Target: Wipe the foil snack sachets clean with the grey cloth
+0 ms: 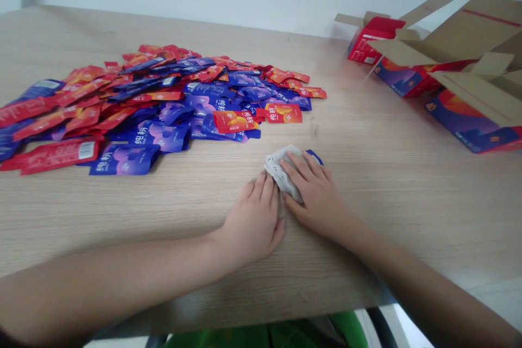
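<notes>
Handling of a crumpled, thin whitish bundle with a frilled edge (279, 166) is judged under way and unfinished, as both hands are set to it. The bundle is found on the pale wood-grain worktop (183, 204), before the person and near the pouch heap; its material cannot be told. A dark blue corner (316, 156) is seen poking out past the right hand (316, 196); what it belongs to is hidden.

Right fingers: spread, laid over the bundle. Left hand (253, 223): fingers straight, side by side, tips at the bundle's near edge; no grip is shown.

Left over, as far as can be seen: a broad heap of flat, glossy red-orange and blue-purple pouches (165, 136), loose, colours mixed. No count is possible.

Done, by the look of it: three printed red and blue cardboard cartons (468, 119) have been opened, flaps raised, and stood at the right. Their contents cannot be made out, so how many pouches, if any, have been boxed is not known.
</notes>
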Tool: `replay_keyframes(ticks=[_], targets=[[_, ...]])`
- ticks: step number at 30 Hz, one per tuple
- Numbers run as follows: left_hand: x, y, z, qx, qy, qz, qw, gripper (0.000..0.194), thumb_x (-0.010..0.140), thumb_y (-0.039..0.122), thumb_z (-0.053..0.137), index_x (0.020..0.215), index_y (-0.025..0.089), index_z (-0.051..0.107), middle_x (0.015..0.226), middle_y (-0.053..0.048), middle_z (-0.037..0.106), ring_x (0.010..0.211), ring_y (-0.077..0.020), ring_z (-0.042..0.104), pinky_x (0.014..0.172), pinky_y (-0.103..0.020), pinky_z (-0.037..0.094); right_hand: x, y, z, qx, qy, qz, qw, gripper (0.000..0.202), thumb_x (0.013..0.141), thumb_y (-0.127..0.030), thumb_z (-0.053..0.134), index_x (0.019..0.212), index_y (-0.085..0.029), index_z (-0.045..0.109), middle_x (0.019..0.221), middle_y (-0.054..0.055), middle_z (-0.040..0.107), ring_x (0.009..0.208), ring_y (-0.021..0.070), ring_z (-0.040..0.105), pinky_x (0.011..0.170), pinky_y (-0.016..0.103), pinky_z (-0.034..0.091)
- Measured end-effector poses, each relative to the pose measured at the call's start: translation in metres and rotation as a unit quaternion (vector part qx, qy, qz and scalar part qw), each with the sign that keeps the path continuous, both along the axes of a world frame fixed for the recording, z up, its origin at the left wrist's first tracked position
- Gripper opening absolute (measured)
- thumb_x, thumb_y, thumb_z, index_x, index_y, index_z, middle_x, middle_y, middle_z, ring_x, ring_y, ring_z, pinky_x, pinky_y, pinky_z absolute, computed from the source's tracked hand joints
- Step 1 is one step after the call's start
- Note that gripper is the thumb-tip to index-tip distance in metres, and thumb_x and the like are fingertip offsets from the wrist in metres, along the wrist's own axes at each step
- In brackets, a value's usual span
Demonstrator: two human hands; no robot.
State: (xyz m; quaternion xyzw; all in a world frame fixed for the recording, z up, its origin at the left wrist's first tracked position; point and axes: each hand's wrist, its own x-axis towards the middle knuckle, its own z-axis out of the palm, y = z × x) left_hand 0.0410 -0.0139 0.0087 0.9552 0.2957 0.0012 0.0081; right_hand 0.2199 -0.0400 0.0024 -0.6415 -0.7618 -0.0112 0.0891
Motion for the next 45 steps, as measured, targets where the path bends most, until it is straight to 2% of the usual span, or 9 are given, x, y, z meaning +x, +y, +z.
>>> replay_keyframes(ticks=[5,8,14,20,22,25,29,37,45], targets=[[0.000,0.000,-0.002,-0.001,0.008,0.001,1.000,0.068,0.092,0.038,0.037,0.144,-0.007,0.037,0.150,-0.029,0.035,0.139,-0.0409,0.034,0.109,-0.050,0.033,0.019,0.007,-0.004,0.012,0.000,-0.097,0.995,0.061,0.091,-0.041,0.043,0.147,-0.018,0.038,0.157,0.008,0.033,0.140,0.0393,0.028,0.107,0.056,0.033],[0.000,0.000,-0.001,0.000,0.011,0.004,1.000,0.068,0.092,0.038,0.038,0.144,-0.006,0.037,0.150,-0.029,0.035,0.139,-0.0404,0.034,0.109,-0.049,0.033,0.018,0.008,-0.007,0.030,0.007,-0.084,0.996,0.060,0.091,-0.041,0.042,0.145,-0.017,0.041,0.156,0.010,0.034,0.141,0.0395,0.026,0.108,0.056,0.032],[0.000,0.000,0.001,-0.002,0.004,-0.001,1.000,0.062,0.092,0.037,0.038,0.136,-0.005,0.048,0.145,-0.029,0.042,0.138,-0.0407,0.037,0.109,-0.049,0.032,-0.005,0.001,-0.006,0.015,0.001,0.004,1.000,0.060,0.091,-0.040,0.045,0.146,-0.019,0.040,0.158,0.009,0.029,0.145,0.0350,0.020,0.114,0.054,0.026],[0.000,-0.001,-0.003,0.006,-0.002,-0.001,1.000,0.068,0.091,0.037,0.038,0.143,-0.007,0.038,0.149,-0.030,0.035,0.138,-0.0413,0.035,0.108,-0.050,0.033,0.020,0.009,-0.009,0.029,0.017,-0.095,0.995,0.062,0.093,-0.043,0.041,0.146,-0.011,0.038,0.157,0.019,0.028,0.145,0.0356,0.023,0.110,0.054,0.031],[0.000,-0.001,-0.003,0.007,-0.001,0.000,1.000,0.068,0.091,0.037,0.038,0.143,-0.007,0.038,0.149,-0.031,0.035,0.138,-0.0415,0.035,0.108,-0.050,0.033,0.023,0.010,-0.010,0.029,0.011,-0.101,0.994,0.062,0.093,-0.044,0.040,0.146,-0.011,0.039,0.157,0.018,0.029,0.144,0.0368,0.024,0.111,0.054,0.031],[0.000,0.000,-0.002,0.008,0.000,0.001,1.000,0.067,0.091,0.037,0.038,0.142,-0.007,0.040,0.148,-0.030,0.036,0.139,-0.0407,0.035,0.109,-0.050,0.033,0.012,0.008,-0.009,0.028,-0.005,-0.068,0.997,0.061,0.092,-0.044,0.043,0.146,-0.015,0.040,0.157,0.013,0.030,0.144,0.0365,0.023,0.111,0.055,0.028],[0.001,0.000,0.000,0.004,0.004,-0.002,1.000,0.061,0.092,0.038,0.038,0.135,-0.004,0.050,0.145,-0.028,0.043,0.138,-0.0400,0.037,0.108,-0.049,0.033,-0.005,0.002,-0.004,0.011,-0.008,0.011,1.000,0.058,0.093,-0.040,0.041,0.147,-0.018,0.039,0.158,0.011,0.029,0.145,0.0306,0.023,0.113,0.052,0.024],[-0.001,0.000,-0.003,-0.002,-0.001,0.003,1.000,0.068,0.091,0.037,0.037,0.144,-0.006,0.037,0.150,-0.028,0.036,0.140,-0.0400,0.033,0.110,-0.049,0.032,0.011,0.007,-0.005,0.020,-0.005,-0.070,0.997,0.059,0.094,-0.041,0.036,0.147,-0.014,0.037,0.156,0.013,0.034,0.143,0.0298,0.029,0.108,0.052,0.031],[-0.001,0.001,0.000,0.001,0.003,-0.007,1.000,0.062,0.092,0.038,0.038,0.136,-0.006,0.048,0.145,-0.029,0.042,0.138,-0.0405,0.036,0.109,-0.050,0.032,-0.004,0.002,-0.002,-0.001,0.000,-0.003,1.000,0.058,0.093,-0.039,0.038,0.147,-0.017,0.038,0.158,0.008,0.030,0.144,0.0268,0.025,0.114,0.049,0.025]])
